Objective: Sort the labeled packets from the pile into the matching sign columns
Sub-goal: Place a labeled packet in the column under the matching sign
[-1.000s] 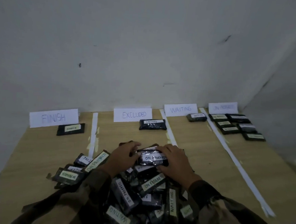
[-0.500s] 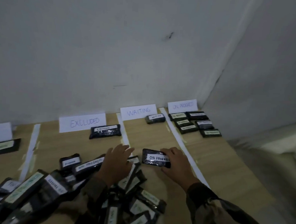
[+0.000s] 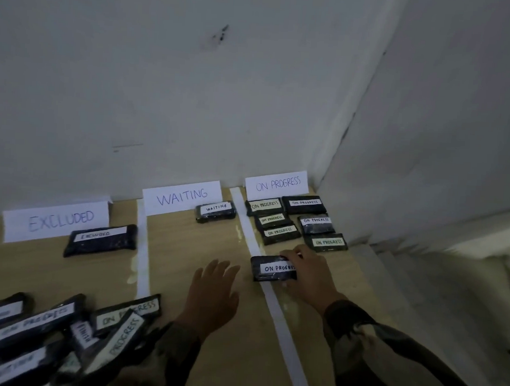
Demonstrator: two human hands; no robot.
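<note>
Dark packet labeled ON PROGRESS gripped at its right end by right hand, fingers curled over far edge. Packet laid across white tape divider, just short of six packets grouped below ON PROGRESS sign. Left hand held flat, fingers spread, nothing grasped, in WAITING column. Unsorted pile seen at lower left on wooden table.

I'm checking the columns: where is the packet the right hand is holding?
In the head view, the ON PROGRESS packet sits right of centre in the right hand, overlapping the white tape strip, just below the sorted ON PROGRESS packets.
</note>
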